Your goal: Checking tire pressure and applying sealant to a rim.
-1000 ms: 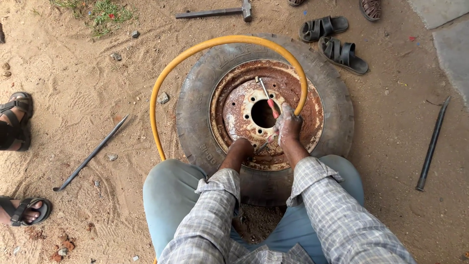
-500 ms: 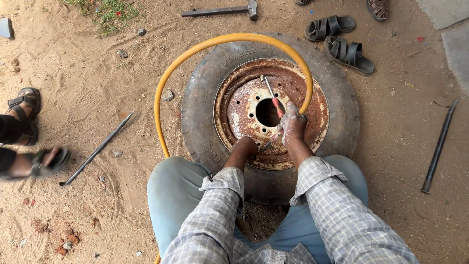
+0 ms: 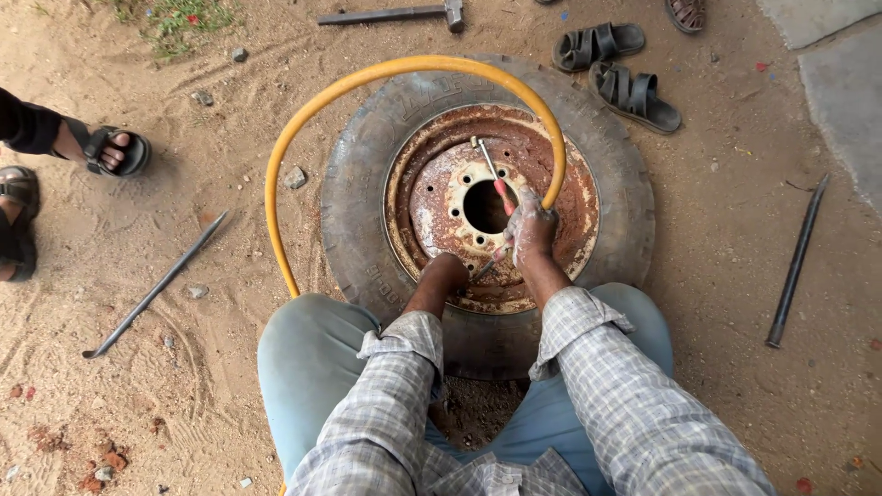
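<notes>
Moved: the sandalled foot of another person (image 3: 115, 150) at the left edge now sits higher in the frame than half a second ago; both of the wearer's hands stay at the wheel, barely shifted.
Left hand: left hand (image 3: 447, 272) rests on the lower rim, just left of the tool's low end; whether its fingers are curled or flat I cannot tell.
Right hand: right hand (image 3: 530, 230), dusted white, is closed around the thin red-handled metal tool (image 3: 494, 184) and the end of the yellow rubber hose (image 3: 367, 78).
Axis: the tool runs from lower centre up and slightly left across the hub hole; the right hand is nearer.
Wheel: rusty round steel rim (image 3: 432, 197) lies flat inside the worn black tyre (image 3: 354, 197), centre frame.
Hose: arches over the tyre's top, down the left side.
</notes>
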